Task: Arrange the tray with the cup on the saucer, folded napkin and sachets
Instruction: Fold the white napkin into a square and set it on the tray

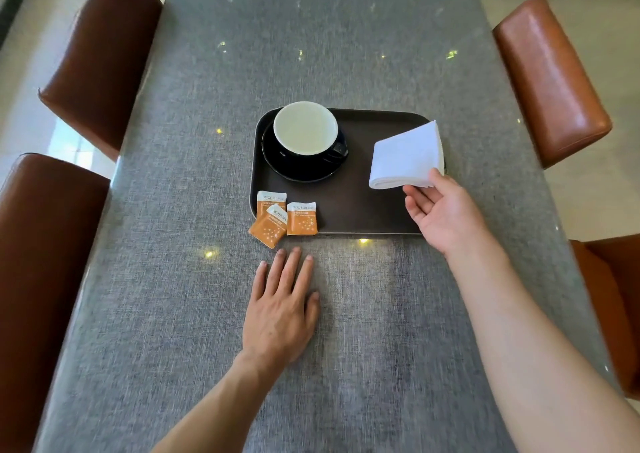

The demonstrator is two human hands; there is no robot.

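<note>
Matt dark tray (363, 210); glossy ceramic cup (304, 128) and saucer (298, 170); soft white cloth napkin (405, 156); shiny sachets (301, 218); woven grey tabletop (346, 314); glossy leather chairs (550, 78)

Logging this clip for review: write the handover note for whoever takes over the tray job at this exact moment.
Left hand: flat on the table, palm down, holding nothing, just short of the sachets.
Right hand: pinching a corner of the folded napkin at the right end of the tray.
Done: cup sits on the saucer at the tray's far left. Three sachets are at the near-left corner.
Left: lay the napkin down and let go; one sachet hangs over the tray's edge onto the table, so nudge it fully on.
</note>
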